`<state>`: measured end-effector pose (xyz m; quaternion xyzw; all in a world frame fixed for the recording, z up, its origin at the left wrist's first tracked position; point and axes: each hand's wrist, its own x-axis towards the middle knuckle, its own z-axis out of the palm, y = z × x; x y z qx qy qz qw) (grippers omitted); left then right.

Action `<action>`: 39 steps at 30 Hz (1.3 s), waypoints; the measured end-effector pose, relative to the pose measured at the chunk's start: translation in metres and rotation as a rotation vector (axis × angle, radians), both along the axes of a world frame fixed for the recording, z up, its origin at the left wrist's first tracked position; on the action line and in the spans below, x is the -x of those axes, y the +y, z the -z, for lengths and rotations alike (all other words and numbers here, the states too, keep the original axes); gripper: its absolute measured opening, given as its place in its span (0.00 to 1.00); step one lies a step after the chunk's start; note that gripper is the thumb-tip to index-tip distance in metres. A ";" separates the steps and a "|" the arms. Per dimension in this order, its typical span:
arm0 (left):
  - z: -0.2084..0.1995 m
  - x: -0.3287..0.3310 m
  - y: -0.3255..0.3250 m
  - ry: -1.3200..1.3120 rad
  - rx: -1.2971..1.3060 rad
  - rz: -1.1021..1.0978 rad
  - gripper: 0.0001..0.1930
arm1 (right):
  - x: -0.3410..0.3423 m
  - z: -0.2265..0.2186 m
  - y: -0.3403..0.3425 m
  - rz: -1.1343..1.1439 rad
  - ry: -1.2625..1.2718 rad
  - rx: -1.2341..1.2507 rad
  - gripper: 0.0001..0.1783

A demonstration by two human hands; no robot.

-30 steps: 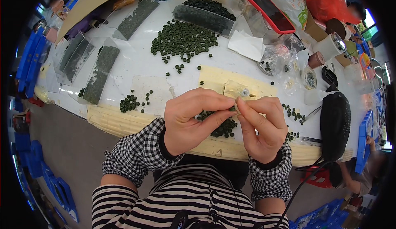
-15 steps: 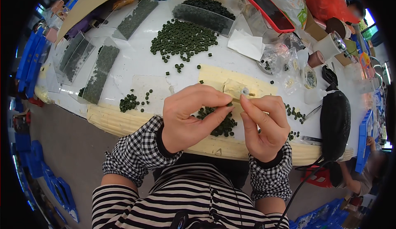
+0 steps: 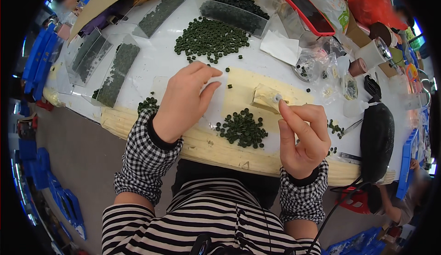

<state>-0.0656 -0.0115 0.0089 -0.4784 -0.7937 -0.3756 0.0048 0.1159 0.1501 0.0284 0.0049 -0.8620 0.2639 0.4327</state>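
The left hand (image 3: 181,102) is over the table (image 3: 158,55), thumb and forefinger parted, just beside a loose green bead (image 3: 227,70). The right hand (image 3: 305,140) is near the pale block (image 3: 265,97) — fingers curled, whether on anything I cannot tell. A small pile (image 3: 243,128) of beads lies between the hands; a larger pile (image 3: 209,39) lies beyond.

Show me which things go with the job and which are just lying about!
Seem to belong to the job:
small round dark-green pieces in the near heap
bigger heap of similar pieces farther back
cream rectangular block by the right hand

Seem just lying about:
black-screened phone in a red case
flat white paper
crumpled red plastic bag
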 end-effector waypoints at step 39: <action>0.006 -0.040 -0.029 0.090 0.076 0.282 0.12 | 0.001 0.005 0.001 0.009 0.015 0.001 0.20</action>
